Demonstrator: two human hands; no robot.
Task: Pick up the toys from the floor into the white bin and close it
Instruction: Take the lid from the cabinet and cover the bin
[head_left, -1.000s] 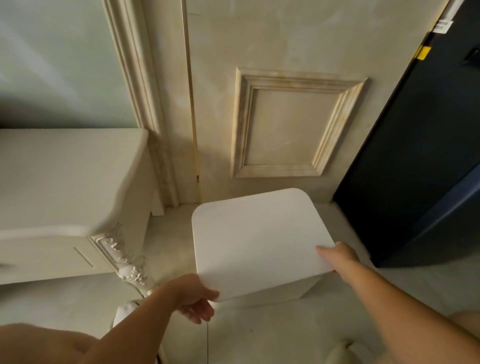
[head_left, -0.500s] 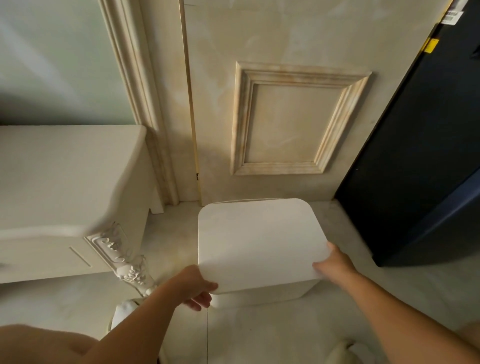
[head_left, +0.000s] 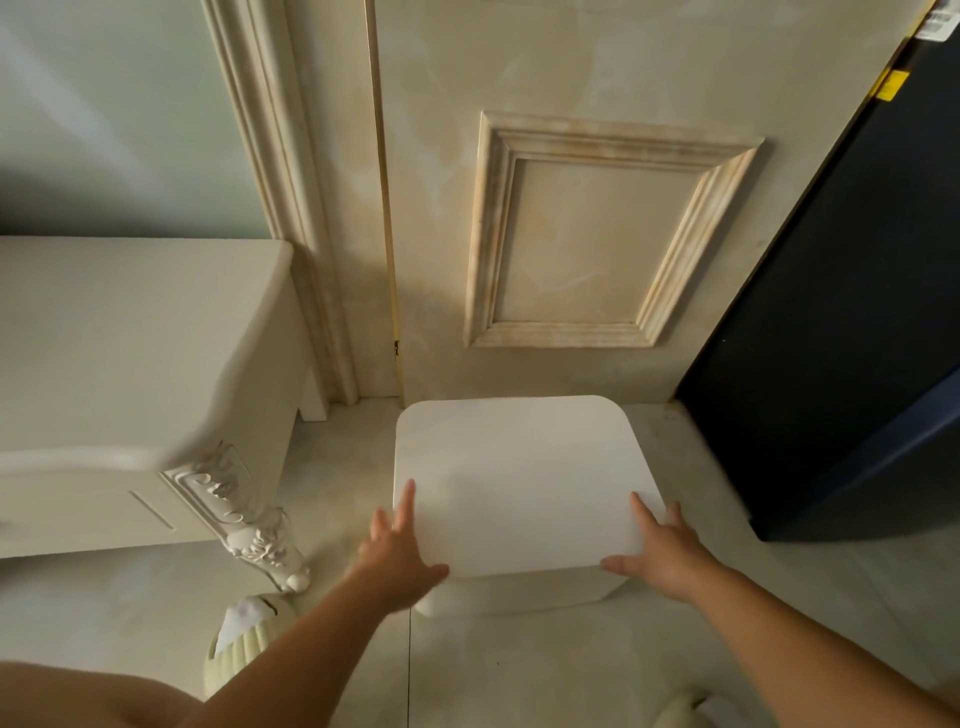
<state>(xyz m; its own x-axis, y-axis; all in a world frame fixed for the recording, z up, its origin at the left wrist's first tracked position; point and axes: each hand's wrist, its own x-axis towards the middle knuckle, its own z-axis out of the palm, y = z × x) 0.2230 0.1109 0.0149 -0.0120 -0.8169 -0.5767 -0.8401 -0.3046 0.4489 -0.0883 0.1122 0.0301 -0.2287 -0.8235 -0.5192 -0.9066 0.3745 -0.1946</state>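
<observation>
The white bin (head_left: 519, 592) stands on the floor in front of a cream door. Its flat white lid (head_left: 519, 478) lies level on top and covers the inside, so no toys show. My left hand (head_left: 397, 551) rests at the lid's near left corner with fingers spread, the index finger lying on the lid. My right hand (head_left: 660, 551) is at the near right corner, fingers apart on the lid's edge, thumb against the bin's front wall. Neither hand grips anything.
A cream carved cabinet (head_left: 130, 364) with an ornate leg (head_left: 260, 540) stands left of the bin. A dark blue appliance (head_left: 841, 312) stands to the right. The panelled door (head_left: 597, 234) is just behind. A pale slipper (head_left: 239, 644) is on the floor near left.
The lid, held tilted above the bin by both hands, has come down flat onto it. Both hands have let go of its edges and now lie open on its near corners.
</observation>
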